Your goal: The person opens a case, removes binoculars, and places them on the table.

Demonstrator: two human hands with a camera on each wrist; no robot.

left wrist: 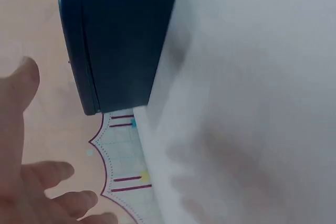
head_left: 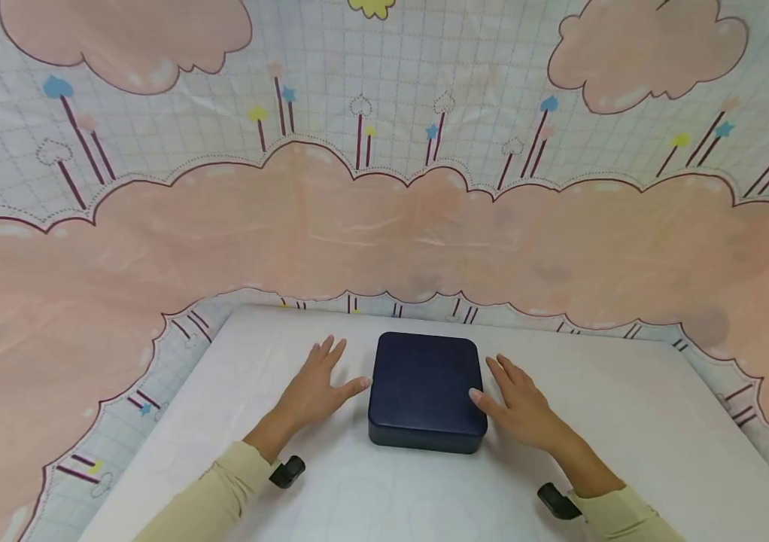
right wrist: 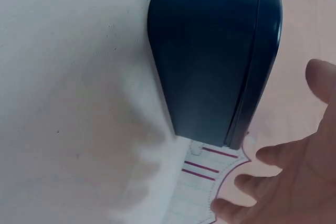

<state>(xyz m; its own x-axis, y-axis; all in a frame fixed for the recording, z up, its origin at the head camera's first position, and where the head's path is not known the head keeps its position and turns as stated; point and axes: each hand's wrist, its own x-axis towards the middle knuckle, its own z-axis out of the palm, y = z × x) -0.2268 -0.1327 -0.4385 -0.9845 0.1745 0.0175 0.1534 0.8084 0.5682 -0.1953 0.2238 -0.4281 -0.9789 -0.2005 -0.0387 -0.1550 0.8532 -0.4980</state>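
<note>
Found a deep navy, rounded-square lidded box point(head_left: 427, 391) sitting flat on a smooth white desk point(head_left: 384, 504), right between both hands. Looked hard, with a soft satin sheen and nicely rounded corners. Also caught a thin seam running along the side just below the top, easiest to spot in the wrist views. Couldn't tell plastic from metal, honestly. Backed by a slightly creased printed sheet point(head_left: 384, 241) with peachy clouds, a pale grid and skinny maroon stems topped with stars and hearts.

Saw the bare left hand point(head_left: 317, 391) reaching in from the lower left, with fingers spread wide and pretty much straight, thumb aimed at the box's left side. Spotted the bare right hand point(head_left: 523, 414) mirroring that, fingers wide too, thumb overlapping the lid's right edge in the head view. Noticed gaps between thumbs and box in the wrist views. Made out beige fabric sleeves point(head_left: 222, 482) and small black gadgets point(head_left: 287, 472) at both wrists.

Couldn't see the box's underside. Got the box cropped at the top in both wrist views, plus forearms cut off in the head view. Lost finger detail in the blurry shadows point(right wrist: 134, 166). Couldn't identify a tiny sliver past the box, top of the right wrist view.
</note>
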